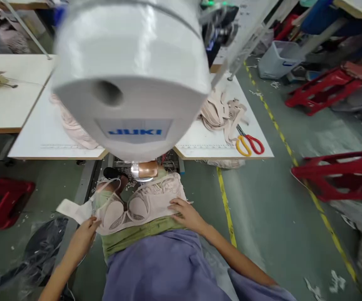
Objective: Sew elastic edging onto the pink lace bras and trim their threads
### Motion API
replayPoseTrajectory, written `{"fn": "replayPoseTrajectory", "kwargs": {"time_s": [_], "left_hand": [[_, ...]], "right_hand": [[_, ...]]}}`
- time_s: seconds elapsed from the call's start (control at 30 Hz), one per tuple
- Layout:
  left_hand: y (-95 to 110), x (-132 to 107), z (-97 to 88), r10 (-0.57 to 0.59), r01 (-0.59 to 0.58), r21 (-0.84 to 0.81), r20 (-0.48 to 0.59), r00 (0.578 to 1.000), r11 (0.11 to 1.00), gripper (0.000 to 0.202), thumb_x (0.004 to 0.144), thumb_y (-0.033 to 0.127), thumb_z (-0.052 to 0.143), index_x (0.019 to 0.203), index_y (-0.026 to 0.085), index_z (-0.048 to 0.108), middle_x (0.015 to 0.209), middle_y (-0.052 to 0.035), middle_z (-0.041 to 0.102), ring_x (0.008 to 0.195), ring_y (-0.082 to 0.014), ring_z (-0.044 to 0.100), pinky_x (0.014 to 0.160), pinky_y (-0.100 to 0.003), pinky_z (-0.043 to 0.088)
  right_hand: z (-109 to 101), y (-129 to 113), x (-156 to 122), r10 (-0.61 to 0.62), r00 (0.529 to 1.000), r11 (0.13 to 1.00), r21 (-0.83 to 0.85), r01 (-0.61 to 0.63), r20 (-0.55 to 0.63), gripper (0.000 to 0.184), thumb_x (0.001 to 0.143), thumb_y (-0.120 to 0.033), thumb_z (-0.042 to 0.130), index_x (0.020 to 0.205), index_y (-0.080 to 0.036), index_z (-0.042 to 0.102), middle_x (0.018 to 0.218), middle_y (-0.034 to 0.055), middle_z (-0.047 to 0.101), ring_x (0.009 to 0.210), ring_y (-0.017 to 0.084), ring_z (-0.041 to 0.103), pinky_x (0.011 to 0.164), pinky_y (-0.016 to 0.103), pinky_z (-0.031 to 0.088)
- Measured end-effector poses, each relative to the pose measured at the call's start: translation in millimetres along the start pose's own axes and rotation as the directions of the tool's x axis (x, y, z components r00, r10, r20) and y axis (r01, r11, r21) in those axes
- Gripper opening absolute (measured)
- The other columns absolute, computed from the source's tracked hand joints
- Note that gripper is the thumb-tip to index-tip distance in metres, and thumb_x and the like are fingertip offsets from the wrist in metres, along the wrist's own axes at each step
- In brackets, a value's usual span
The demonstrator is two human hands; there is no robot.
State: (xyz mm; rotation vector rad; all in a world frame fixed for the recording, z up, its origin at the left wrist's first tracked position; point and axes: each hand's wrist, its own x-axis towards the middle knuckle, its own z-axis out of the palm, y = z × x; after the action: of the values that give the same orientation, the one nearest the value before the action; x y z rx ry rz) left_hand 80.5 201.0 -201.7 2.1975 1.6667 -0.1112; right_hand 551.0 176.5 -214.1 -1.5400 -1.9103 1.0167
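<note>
A pale pink lace bra (137, 207) lies spread across my lap, just below the head of a white JUKI sewing machine (130, 79). My left hand (85, 236) pinches the bra's left edge near its white band (71, 209), fingers closed on the fabric. My right hand (185, 215) rests flat on the bra's right side, fingers stretched out. A shiny metal and copper part (145, 170) of the machine sits right above the bra's top edge.
White tables (46, 133) flank the machine. A heap of pink bra pieces (220, 113) and red and yellow scissors (249, 144) lie on the right table. Red plastic stools (340, 173) stand to the right, another at the left (2, 202). A yellow floor line (226, 205) runs alongside.
</note>
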Motion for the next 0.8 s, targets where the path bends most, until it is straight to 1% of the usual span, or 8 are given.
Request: {"fn": "replayPoseTrajectory", "kwargs": {"time_s": [0.07,0.13,0.23,0.4,0.47,0.57,0.67,0.8], "left_hand": [[-1.0,-2.6,29.6,0.031,-0.029,-0.048,0.043,0.999,0.998,0.041,0.084,0.026,0.04,0.11,0.026,0.072,0.124,-0.0115,0.069,0.113,-0.0293,0.066,0.093,-0.037,0.054],[-1.5,-3.5,41.8,0.037,-0.034,-0.078,0.038,0.999,0.996,0.041,0.087,0.028,0.038,0.113,0.025,0.07,0.127,-0.014,0.066,0.113,-0.0308,0.066,0.092,-0.04,0.055],[-1.2,1.4,38.7,0.024,-0.023,-0.113,0.005,1.0,0.993,0.039,0.09,0.031,0.037,0.111,0.022,0.07,0.126,-0.0156,0.066,0.115,-0.0305,0.065,0.095,-0.041,0.054],[16.0,17.5,14.3,0.033,-0.038,-0.178,-0.035,0.999,0.983,0.038,0.093,0.037,0.04,0.109,0.021,0.069,0.124,-0.0145,0.066,0.115,-0.0307,0.064,0.095,-0.042,0.054],[34.3,25.1,0.5,0.032,-0.042,-0.249,-0.045,0.998,0.968,0.038,0.093,0.04,0.041,0.11,0.02,0.069,0.126,-0.0146,0.065,0.114,-0.0302,0.065,0.089,-0.04,0.057],[74.9,38.7,-25.6,0.024,-0.051,-0.404,-0.071,0.997,0.914,0.036,0.094,0.042,0.045,0.111,0.02,0.068,0.124,-0.0136,0.066,0.112,-0.0279,0.065,0.082,-0.034,0.058],[123.9,54.2,-55.8,0.049,-0.114,-0.542,-0.133,0.99,0.832,0.031,0.096,0.039,0.046,0.107,0.02,0.068,0.115,-0.0112,0.07,0.11,-0.0256,0.065,0.094,-0.037,0.054],[179.6,72.7,-93.2,0.276,-0.29,-0.616,-0.122,0.953,0.732,0.036,0.1,0.032,0.043,0.131,0.023,0.058,0.138,-0.0108,0.059,0.13,-0.0243,0.053,0.108,-0.037,0.043]], "right_hand": [[10.6,13.6,-3.8,0.151,0.983,0.986,0.094,-0.141,-0.108,0.02,0.083,-0.034,0.064,0.098,-0.021,0.071,0.107,0.0101,0.066,0.094,0.023,0.064,0.085,0.035,0.051],[14.4,22.6,-1.5,0.281,0.932,0.958,0.131,-0.256,-0.228,0.026,0.087,-0.039,0.059,0.1,-0.017,0.066,0.1,0.0113,0.062,0.087,0.023,0.06,0.082,0.037,0.05],[14.5,27.4,11.7,0.379,0.867,0.924,0.186,-0.335,-0.322,0.039,0.082,-0.042,0.065,0.111,-0.016,0.062,0.104,0.012,0.059,0.093,0.025,0.056,0.088,0.04,0.046],[10.3,16.0,35.7,0.407,0.874,0.892,0.322,-0.318,-0.265,0.027,0.084,-0.042,0.059,0.097,-0.019,0.067,0.105,0.0094,0.063,0.094,0.024,0.056,0.09,0.037,0.041],[7.4,5.9,39.5,0.424,0.881,0.858,0.406,-0.316,-0.211,0.03,0.086,-0.046,0.056,0.091,-0.019,0.067,0.096,0.0075,0.064,0.086,0.022,0.055,0.082,0.034,0.043],[2.2,-15.8,39.6,0.417,0.907,0.778,0.542,-0.318,-0.067,0.039,0.086,-0.055,0.056,0.086,-0.017,0.067,0.079,0.003,0.061,0.071,0.018,0.052,0.067,0.029,0.042],[-5.2,-44.0,38.3,0.375,0.924,0.695,0.636,-0.336,0.079,0.042,0.085,-0.057,0.059,0.087,-0.016,0.068,0.071,0.001,0.059,0.063,0.015,0.049,0.059,0.026,0.039],[-21.5,-83.4,41.1,0.256,0.936,0.59,0.727,-0.35,0.243,0.035,0.081,-0.051,0.068,0.082,-0.015,0.069,0.07,0.0001,0.058,0.063,0.013,0.047,0.059,0.025,0.036]]}}
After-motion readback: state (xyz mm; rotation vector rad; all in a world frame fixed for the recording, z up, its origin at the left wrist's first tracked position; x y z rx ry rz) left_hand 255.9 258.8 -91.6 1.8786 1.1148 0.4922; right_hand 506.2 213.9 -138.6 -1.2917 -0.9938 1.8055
